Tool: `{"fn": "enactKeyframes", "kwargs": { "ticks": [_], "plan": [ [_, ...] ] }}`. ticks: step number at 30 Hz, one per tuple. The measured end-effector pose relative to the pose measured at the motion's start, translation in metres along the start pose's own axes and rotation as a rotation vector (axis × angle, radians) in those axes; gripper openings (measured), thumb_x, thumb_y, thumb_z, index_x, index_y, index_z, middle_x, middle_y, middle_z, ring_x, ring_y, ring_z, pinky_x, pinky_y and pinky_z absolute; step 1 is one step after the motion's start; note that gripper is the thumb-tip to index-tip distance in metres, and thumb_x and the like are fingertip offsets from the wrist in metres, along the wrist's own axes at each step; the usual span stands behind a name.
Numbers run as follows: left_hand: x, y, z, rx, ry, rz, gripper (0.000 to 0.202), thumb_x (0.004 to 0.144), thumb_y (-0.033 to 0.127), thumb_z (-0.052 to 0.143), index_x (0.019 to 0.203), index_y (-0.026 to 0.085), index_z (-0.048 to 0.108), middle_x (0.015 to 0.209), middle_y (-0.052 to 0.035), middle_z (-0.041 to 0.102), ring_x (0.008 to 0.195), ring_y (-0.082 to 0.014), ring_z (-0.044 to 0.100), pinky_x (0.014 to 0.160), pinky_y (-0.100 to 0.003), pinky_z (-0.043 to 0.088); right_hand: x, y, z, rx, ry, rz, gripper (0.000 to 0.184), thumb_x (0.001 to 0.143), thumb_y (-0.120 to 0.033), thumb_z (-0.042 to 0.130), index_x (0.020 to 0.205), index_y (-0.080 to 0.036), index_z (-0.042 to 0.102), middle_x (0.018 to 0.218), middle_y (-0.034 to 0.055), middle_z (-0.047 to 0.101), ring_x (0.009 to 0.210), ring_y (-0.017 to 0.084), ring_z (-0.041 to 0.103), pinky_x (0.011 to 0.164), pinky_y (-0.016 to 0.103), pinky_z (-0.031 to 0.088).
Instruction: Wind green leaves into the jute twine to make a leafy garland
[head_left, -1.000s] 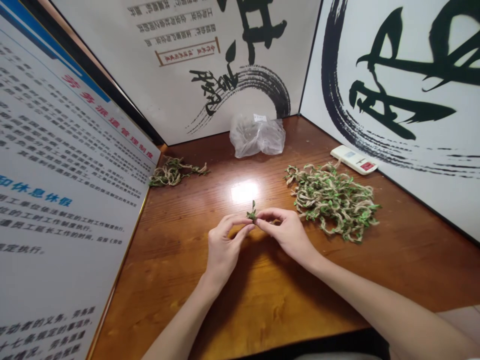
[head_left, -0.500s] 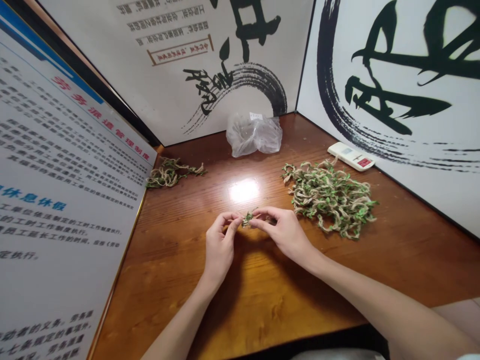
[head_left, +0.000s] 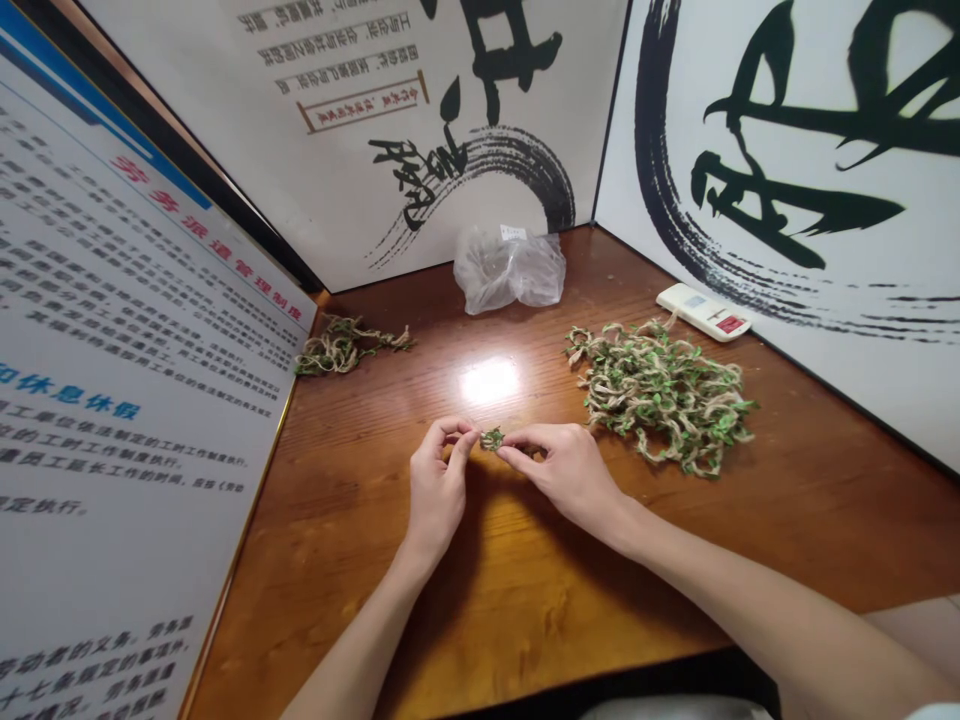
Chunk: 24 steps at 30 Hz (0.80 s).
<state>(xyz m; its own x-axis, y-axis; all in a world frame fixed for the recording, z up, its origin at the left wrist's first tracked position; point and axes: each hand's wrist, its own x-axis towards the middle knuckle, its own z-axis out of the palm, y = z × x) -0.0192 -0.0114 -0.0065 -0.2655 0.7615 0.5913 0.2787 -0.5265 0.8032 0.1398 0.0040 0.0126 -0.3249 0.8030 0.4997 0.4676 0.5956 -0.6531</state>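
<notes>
Both hands meet over the middle of the wooden table (head_left: 525,600). My left hand (head_left: 437,485) and my right hand (head_left: 562,468) each pinch one end of a short piece of jute twine with small green leaves (head_left: 492,439), held just above the tabletop. To the right of my right hand lies a large heap of the same leafy twine pieces (head_left: 664,395). A smaller heap of twine pieces (head_left: 341,343) lies at the far left by the board.
A crumpled clear plastic bag (head_left: 510,270) sits at the back corner. A white remote-like device (head_left: 703,313) lies by the right panel. Printed boards stand on the left (head_left: 127,400), back (head_left: 390,130) and right (head_left: 810,180), closing in the table.
The leafy tip that stood up between my fingers a second ago now lies flat and bunched between them. Both hands have shifted slightly left and lower.
</notes>
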Motion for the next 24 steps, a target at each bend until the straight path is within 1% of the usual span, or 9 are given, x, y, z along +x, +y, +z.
{"fn": "enactKeyframes", "kwargs": {
  "ticks": [4, 8, 11, 14, 15, 17, 20, 22, 24],
  "plan": [
    [-0.0032, -0.0053, 0.0014, 0.026, -0.054, 0.003, 0.014, 0.088, 0.029, 0.056, 0.085, 0.016, 0.058, 0.084, -0.0034, 0.065, 0.081, -0.0139, 0.062, 0.077, -0.024, 0.049, -0.0013, -0.0037, -0.0018, -0.076, 0.011, -0.058, 0.012, 0.085, -0.026, 0.064, 0.087, -0.022, 0.075, 0.089, 0.0025, 0.074, 0.078, 0.02, 0.069, 0.072, 0.028, 0.045],
    [-0.0054, -0.0071, 0.002, 0.1, -0.092, 0.049, 0.012, 0.09, 0.028, 0.054, 0.087, 0.017, 0.057, 0.082, -0.0026, 0.065, 0.078, -0.0126, 0.063, 0.072, -0.022, 0.049, -0.0019, -0.0051, -0.0025, -0.139, 0.009, -0.085, 0.014, 0.085, -0.026, 0.063, 0.086, -0.02, 0.075, 0.084, 0.0038, 0.074, 0.074, 0.018, 0.068, 0.067, 0.027, 0.042],
    [-0.0039, -0.006, 0.0017, 0.121, -0.083, 0.103, 0.011, 0.089, 0.027, 0.055, 0.087, 0.017, 0.058, 0.083, -0.0021, 0.065, 0.078, -0.0118, 0.064, 0.073, -0.021, 0.05, -0.0007, -0.004, -0.0021, -0.109, 0.012, -0.032, 0.012, 0.084, -0.027, 0.065, 0.087, -0.022, 0.075, 0.085, 0.0022, 0.074, 0.074, 0.018, 0.068, 0.067, 0.027, 0.042],
    [-0.0015, -0.006, 0.0011, 0.116, -0.056, 0.168, 0.012, 0.09, 0.027, 0.056, 0.085, 0.017, 0.059, 0.083, -0.0018, 0.064, 0.079, -0.0116, 0.062, 0.076, -0.022, 0.05, 0.0006, -0.0027, -0.0024, -0.062, 0.069, 0.037, 0.014, 0.082, -0.031, 0.068, 0.093, -0.025, 0.074, 0.081, 0.0001, 0.073, 0.068, 0.017, 0.067, 0.065, 0.026, 0.043],
    [-0.001, -0.0064, 0.0009, 0.116, -0.048, 0.183, 0.012, 0.09, 0.027, 0.055, 0.085, 0.017, 0.059, 0.083, -0.0018, 0.064, 0.079, -0.0117, 0.062, 0.076, -0.022, 0.05, 0.0006, -0.0024, -0.0028, -0.056, 0.095, 0.024, 0.017, 0.082, -0.033, 0.068, 0.096, -0.024, 0.073, 0.08, -0.0002, 0.073, 0.066, 0.016, 0.066, 0.064, 0.025, 0.043],
    [-0.0007, -0.0071, 0.0003, 0.135, -0.043, 0.192, 0.013, 0.09, 0.028, 0.055, 0.085, 0.016, 0.059, 0.082, -0.0018, 0.064, 0.077, -0.0118, 0.062, 0.075, -0.022, 0.05, -0.0001, -0.0021, -0.0039, -0.047, 0.115, -0.082, 0.017, 0.086, -0.03, 0.064, 0.1, -0.023, 0.071, 0.082, -0.0002, 0.073, 0.067, 0.014, 0.065, 0.065, 0.024, 0.043],
    [-0.001, -0.0073, -0.0012, 0.186, -0.047, 0.226, 0.011, 0.09, 0.027, 0.055, 0.086, 0.017, 0.058, 0.079, -0.0011, 0.064, 0.073, -0.011, 0.062, 0.07, -0.02, 0.05, -0.0017, -0.0019, -0.0047, -0.052, 0.078, -0.256, 0.013, 0.091, -0.022, 0.058, 0.096, -0.021, 0.07, 0.09, 0.0004, 0.072, 0.077, 0.013, 0.066, 0.071, 0.021, 0.044],
    [-0.0008, -0.0068, -0.0027, 0.235, -0.043, 0.288, 0.009, 0.09, 0.024, 0.056, 0.086, 0.017, 0.058, 0.077, -0.0003, 0.063, 0.071, -0.0102, 0.062, 0.068, -0.019, 0.049, -0.0021, -0.002, -0.0046, -0.062, 0.056, -0.264, 0.013, 0.09, -0.024, 0.06, 0.097, -0.021, 0.07, 0.092, -0.0002, 0.072, 0.081, 0.014, 0.067, 0.073, 0.022, 0.044],
    [-0.0002, -0.0063, -0.0039, 0.283, -0.043, 0.361, 0.005, 0.09, 0.021, 0.056, 0.087, 0.017, 0.058, 0.078, 0.0001, 0.064, 0.072, -0.0097, 0.062, 0.069, -0.019, 0.049, -0.0016, -0.0023, -0.0046, -0.051, 0.042, -0.227, 0.014, 0.088, -0.029, 0.063, 0.098, -0.023, 0.07, 0.094, -0.0009, 0.072, 0.082, 0.014, 0.067, 0.074, 0.022, 0.043]
  ]
}}
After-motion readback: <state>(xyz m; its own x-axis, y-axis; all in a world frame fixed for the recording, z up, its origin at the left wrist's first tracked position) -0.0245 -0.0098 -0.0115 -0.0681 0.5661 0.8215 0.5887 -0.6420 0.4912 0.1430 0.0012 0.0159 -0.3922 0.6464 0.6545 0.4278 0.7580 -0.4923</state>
